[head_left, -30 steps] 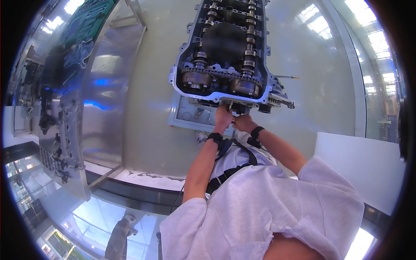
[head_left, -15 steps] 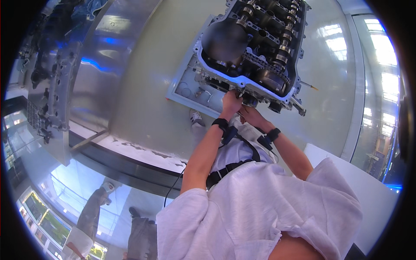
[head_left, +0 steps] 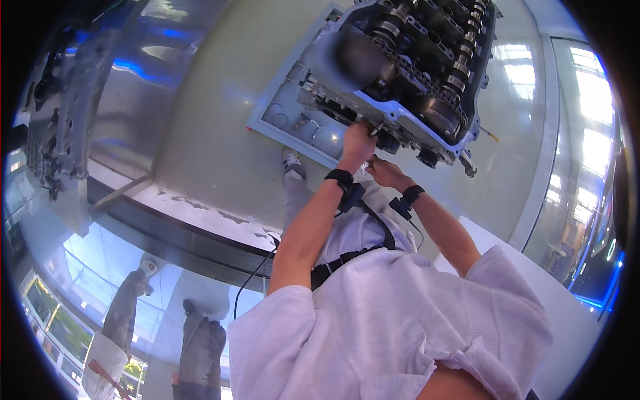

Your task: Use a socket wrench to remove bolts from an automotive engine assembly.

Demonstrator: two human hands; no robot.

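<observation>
In front of me stands an engine (head_left: 437,110) with its top uncovered, showing two camshafts (head_left: 460,67) and a timing chain (head_left: 417,80). My left hand (head_left: 360,142) is closed at the engine's near face, beside a dark round pulley (head_left: 388,141); its fingertips press on a small part I cannot make out. Just below and to the right, my right hand (head_left: 389,173) is closed with its fingers bent toward my left wrist. Whatever it may hold is hidden. A blurred round patch covers the engine's near left corner.
Beneath the engine is a light-framed tray (head_left: 267,119) holding a small metal piece (head_left: 313,125). At far left, another engine part (head_left: 63,137) lies by a metal panel (head_left: 143,80). Two people (head_left: 120,313) stand at lower left; a glass partition (head_left: 573,153) runs along the right.
The view has shifted, so the engine sits further right in the picture. My hands stay at its near face, with the right a little further from the pulley.
</observation>
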